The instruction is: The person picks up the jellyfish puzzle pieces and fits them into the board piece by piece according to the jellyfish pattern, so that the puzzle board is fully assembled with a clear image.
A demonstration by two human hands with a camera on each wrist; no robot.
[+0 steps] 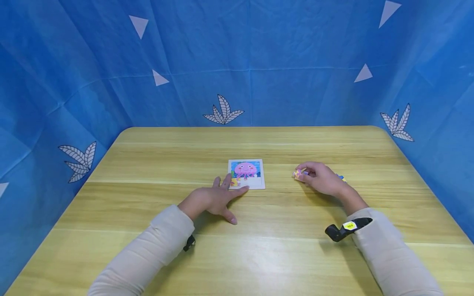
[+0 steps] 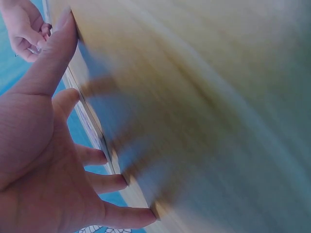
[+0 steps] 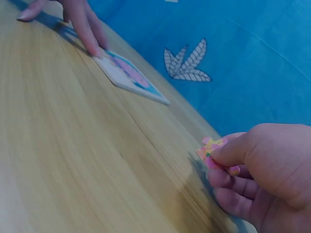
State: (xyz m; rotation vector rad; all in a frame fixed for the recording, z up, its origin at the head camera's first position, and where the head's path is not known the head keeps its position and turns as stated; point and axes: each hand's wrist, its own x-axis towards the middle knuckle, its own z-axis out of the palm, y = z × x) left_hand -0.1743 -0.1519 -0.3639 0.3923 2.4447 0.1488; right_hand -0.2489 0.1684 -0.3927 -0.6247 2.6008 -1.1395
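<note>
A square jigsaw puzzle board [image 1: 256,182] with a white border lies on the table, showing a pink jellyfish against blue. Its lower right part is bare white, and a yellow and pink piece fills the lower left corner. With fingers spread, my left hand [image 1: 217,199] rests at the board's left and near edges, the index fingertip on the near border. To the right of the board, my right hand [image 1: 321,179] pinches a pink and yellow puzzle piece [image 3: 212,146] between thumb and fingers, just above the table. The right palm hides part of that piece.
Partly behind the right hand lies something small, blue and yellow [image 1: 342,178], too covered to identify. The wooden table [image 1: 166,148] has rounded far corners. Blue cloth [image 1: 281,49] with leaf and triangle prints surrounds its far and side edges.
</note>
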